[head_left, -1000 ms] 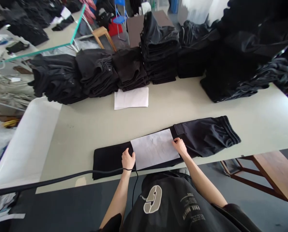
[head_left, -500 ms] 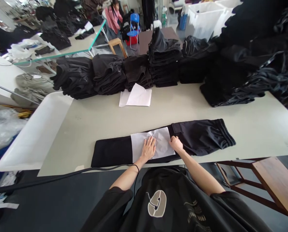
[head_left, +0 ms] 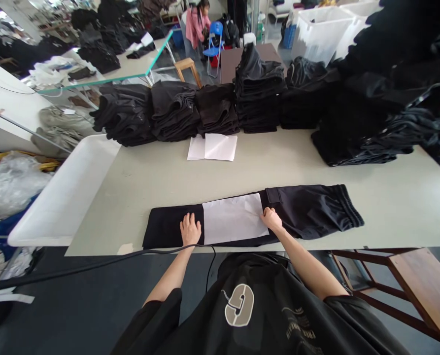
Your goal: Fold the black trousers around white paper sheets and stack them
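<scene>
A folded pair of black trousers [head_left: 316, 209] lies lengthwise on the table, its elastic waistband to the right. Across the legs rests a white paper sheet [head_left: 234, 222], slightly creased at its right side. My left hand [head_left: 190, 230] is laid on the lower leg just left of the sheet, fingers stretched out and holding nothing. At the sheet's right edge, my right hand [head_left: 271, 220] has its fingers curled closed on the paper, below the pocket flap [head_left: 273, 195].
Stacks of folded black garments [head_left: 175, 111] line the table's far side, with a bigger pile [head_left: 367, 123] at right. Folded white papers [head_left: 220, 147] lie before them. A black cable [head_left: 131, 255] crosses the front edge. A wooden stool [head_left: 423, 271] stands right; a person [head_left: 195, 27] is in the background.
My left hand has moved left, off the paper sheet and onto the trouser leg. The sheet looks flatter. My right hand keeps its place at the sheet's edge.
</scene>
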`<state>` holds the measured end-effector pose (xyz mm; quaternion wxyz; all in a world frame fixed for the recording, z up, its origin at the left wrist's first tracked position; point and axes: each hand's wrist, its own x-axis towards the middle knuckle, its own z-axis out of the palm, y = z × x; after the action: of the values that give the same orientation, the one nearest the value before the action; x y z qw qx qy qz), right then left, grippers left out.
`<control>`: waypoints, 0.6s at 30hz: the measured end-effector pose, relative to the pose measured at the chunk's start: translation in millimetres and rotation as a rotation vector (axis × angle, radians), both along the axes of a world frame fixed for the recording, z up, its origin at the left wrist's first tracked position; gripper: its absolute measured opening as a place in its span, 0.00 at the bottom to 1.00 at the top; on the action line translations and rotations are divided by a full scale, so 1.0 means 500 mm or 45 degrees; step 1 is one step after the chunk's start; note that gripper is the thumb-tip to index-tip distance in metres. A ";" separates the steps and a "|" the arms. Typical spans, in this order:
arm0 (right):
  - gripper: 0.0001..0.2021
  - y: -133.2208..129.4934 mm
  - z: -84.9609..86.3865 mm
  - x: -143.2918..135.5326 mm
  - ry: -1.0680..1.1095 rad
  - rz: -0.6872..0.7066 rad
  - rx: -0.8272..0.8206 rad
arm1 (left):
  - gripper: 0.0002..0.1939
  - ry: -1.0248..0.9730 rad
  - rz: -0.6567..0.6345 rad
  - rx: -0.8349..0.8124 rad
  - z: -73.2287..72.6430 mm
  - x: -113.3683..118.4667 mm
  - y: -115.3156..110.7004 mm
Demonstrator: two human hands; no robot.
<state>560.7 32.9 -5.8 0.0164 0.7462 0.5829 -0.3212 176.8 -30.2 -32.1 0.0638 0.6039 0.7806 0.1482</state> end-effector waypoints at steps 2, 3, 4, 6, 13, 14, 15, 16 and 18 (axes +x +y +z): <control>0.08 -0.002 -0.006 0.002 0.039 -0.035 0.024 | 0.27 -0.009 0.202 0.044 0.010 -0.039 -0.013; 0.09 -0.004 -0.009 0.003 0.065 -0.064 0.048 | 0.26 -0.024 0.283 0.061 0.015 -0.059 -0.020; 0.10 -0.007 -0.012 0.005 0.093 -0.099 0.081 | 0.26 -0.040 0.361 0.071 0.020 -0.079 -0.027; 0.12 -0.016 -0.019 0.011 0.144 -0.164 0.176 | 0.25 -0.055 0.561 0.061 0.029 -0.123 -0.040; 0.13 -0.048 -0.035 0.055 0.302 -0.190 0.353 | 0.36 -0.192 1.208 -0.256 0.056 -0.301 -0.048; 0.13 -0.049 -0.037 0.060 0.327 -0.204 0.329 | 0.37 -0.201 1.235 -0.278 0.061 -0.321 -0.042; 0.13 -0.050 -0.039 0.064 0.348 -0.220 0.309 | 0.37 -0.218 1.240 -0.301 0.067 -0.339 -0.035; 0.14 -0.052 -0.040 0.067 0.363 -0.237 0.294 | 0.36 -0.249 1.220 -0.324 0.072 -0.354 -0.027; 0.14 -0.054 -0.042 0.069 0.378 -0.266 0.276 | 0.29 -0.350 1.119 -0.376 0.083 -0.378 -0.010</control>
<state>595.1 6.0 -26.6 -0.1836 0.7443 0.5297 -0.3630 -12.1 -35.4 9.3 0.1828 0.1763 0.9588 0.1271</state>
